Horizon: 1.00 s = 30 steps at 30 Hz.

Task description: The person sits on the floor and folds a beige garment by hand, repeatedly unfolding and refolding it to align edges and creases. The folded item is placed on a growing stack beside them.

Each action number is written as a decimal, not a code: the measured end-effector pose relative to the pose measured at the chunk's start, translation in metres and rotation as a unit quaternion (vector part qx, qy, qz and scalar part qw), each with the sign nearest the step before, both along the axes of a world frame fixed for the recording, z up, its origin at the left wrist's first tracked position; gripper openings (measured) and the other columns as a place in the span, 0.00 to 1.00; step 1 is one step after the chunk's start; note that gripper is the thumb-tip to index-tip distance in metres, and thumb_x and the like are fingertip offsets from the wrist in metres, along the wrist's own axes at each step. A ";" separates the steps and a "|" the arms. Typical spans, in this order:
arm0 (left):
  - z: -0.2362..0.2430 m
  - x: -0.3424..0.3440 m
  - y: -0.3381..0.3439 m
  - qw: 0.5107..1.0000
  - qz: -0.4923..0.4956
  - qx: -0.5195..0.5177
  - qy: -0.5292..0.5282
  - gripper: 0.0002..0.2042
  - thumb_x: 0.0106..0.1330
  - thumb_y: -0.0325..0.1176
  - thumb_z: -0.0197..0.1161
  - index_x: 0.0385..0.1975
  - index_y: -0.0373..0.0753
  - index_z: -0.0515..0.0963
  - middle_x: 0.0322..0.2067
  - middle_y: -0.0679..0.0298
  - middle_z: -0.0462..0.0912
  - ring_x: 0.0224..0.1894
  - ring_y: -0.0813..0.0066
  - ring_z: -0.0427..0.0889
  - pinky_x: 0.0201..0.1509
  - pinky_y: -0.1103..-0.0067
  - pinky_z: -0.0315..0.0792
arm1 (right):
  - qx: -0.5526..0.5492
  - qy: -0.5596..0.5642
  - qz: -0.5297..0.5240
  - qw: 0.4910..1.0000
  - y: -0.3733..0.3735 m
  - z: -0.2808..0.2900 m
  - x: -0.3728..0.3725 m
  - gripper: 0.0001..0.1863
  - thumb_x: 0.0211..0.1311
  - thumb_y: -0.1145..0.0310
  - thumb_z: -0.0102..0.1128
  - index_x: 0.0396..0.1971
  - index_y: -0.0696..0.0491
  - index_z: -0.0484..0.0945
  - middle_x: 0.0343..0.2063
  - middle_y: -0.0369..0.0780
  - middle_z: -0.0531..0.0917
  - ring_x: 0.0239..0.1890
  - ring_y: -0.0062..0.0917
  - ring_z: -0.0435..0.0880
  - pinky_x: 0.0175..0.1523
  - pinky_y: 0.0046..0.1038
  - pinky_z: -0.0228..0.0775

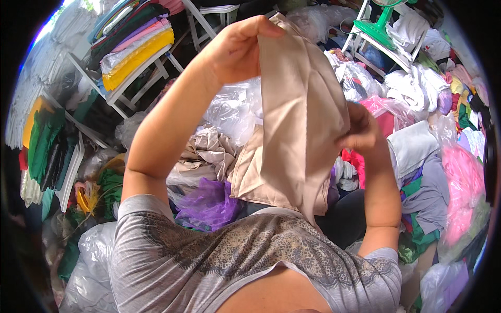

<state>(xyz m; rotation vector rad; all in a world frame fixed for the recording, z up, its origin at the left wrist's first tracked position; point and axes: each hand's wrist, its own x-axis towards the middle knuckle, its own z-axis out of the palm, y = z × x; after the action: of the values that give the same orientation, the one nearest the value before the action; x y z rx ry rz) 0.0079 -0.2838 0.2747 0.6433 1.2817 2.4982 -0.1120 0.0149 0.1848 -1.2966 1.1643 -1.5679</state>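
Observation:
A beige piece of cloth (300,99) hangs in front of me, creased along its length. My left hand (242,44) pinches its top left corner, thumb and fingers closed on it. Lower down, my right hand (361,128) grips the right edge of the same cloth, its fingers partly in shadow. Beneath the raised cloth, more folded beige fabric (248,180) lies over my lap. Crumpled beige cloth (209,151) is heaped to its left, and a purple mesh bundle (209,201) sits just nearer to me.
Folded coloured cloth is stacked on a white stool (138,78) at the far left. A green fan (378,26) stands on another white stool at the far right. Plastic bags (96,255) and piles of garments (428,193) surround me on both sides.

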 end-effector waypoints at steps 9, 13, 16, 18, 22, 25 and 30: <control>0.002 0.003 -0.050 0.716 0.344 -0.373 0.480 0.07 0.62 0.26 0.62 0.39 0.37 0.79 0.41 0.61 0.83 0.46 0.64 0.82 0.53 0.75 0.75 | 0.059 0.395 -0.353 0.846 0.004 0.042 -0.036 0.14 0.53 0.75 0.70 0.24 0.53 0.70 0.23 0.27 0.72 0.31 0.14 0.68 0.40 0.22 0.63; -0.028 0.057 -0.047 0.746 0.230 -0.552 0.294 0.11 0.44 0.20 0.66 0.24 0.37 0.70 0.36 0.58 0.79 0.42 0.62 0.80 0.47 0.73 0.73 | 0.092 0.437 -0.336 0.829 0.026 -0.004 -0.004 0.15 0.48 0.76 0.71 0.23 0.54 0.69 0.24 0.33 0.71 0.31 0.19 0.71 0.38 0.24 0.64; -0.087 0.092 -0.025 0.737 0.139 -0.644 0.149 0.10 0.39 0.20 0.65 0.19 0.35 0.70 0.27 0.58 0.76 0.41 0.55 0.81 0.46 0.67 0.74 | 0.112 0.512 -0.277 0.805 0.032 -0.065 0.018 0.11 0.42 0.76 0.66 0.22 0.55 0.69 0.24 0.41 0.73 0.33 0.36 0.75 0.39 0.34 0.65; -0.138 0.107 -0.009 0.756 0.112 -0.637 0.100 0.07 0.42 0.21 0.65 0.20 0.34 0.73 0.27 0.58 0.78 0.35 0.57 0.78 0.43 0.68 0.73 | 0.171 0.499 -0.238 0.816 0.040 -0.105 0.031 0.09 0.40 0.74 0.62 0.22 0.55 0.70 0.25 0.43 0.74 0.34 0.40 0.75 0.41 0.38 0.64; -0.227 0.134 0.004 0.688 0.122 -0.708 0.104 0.07 0.50 0.25 0.67 0.25 0.37 0.75 0.40 0.60 0.83 0.47 0.60 0.80 0.55 0.67 0.71 | 0.250 0.451 -0.215 0.830 0.056 -0.163 0.056 0.07 0.45 0.72 0.61 0.25 0.55 0.72 0.27 0.43 0.76 0.38 0.40 0.77 0.44 0.38 0.66; -0.258 0.151 0.002 0.663 0.133 -0.727 0.119 0.07 0.51 0.26 0.68 0.26 0.40 0.75 0.46 0.63 0.82 0.51 0.63 0.79 0.60 0.66 0.68 | 0.273 0.417 -0.210 0.841 0.065 -0.177 0.067 0.07 0.47 0.74 0.60 0.27 0.57 0.73 0.28 0.44 0.77 0.38 0.41 0.79 0.44 0.40 0.68; -0.261 0.165 0.006 0.685 0.193 -0.696 0.098 0.08 0.50 0.24 0.67 0.26 0.39 0.75 0.47 0.63 0.82 0.50 0.61 0.78 0.57 0.66 0.70 | 0.275 0.384 -0.225 0.852 0.073 -0.158 0.077 0.07 0.48 0.76 0.61 0.29 0.57 0.74 0.29 0.45 0.77 0.38 0.42 0.79 0.44 0.40 0.70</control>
<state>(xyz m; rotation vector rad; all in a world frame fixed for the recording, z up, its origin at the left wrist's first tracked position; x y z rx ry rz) 0.1725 -0.2778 0.0132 0.1852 2.9406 0.8785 -0.0353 0.0878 0.0272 -1.3192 2.3568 -0.8337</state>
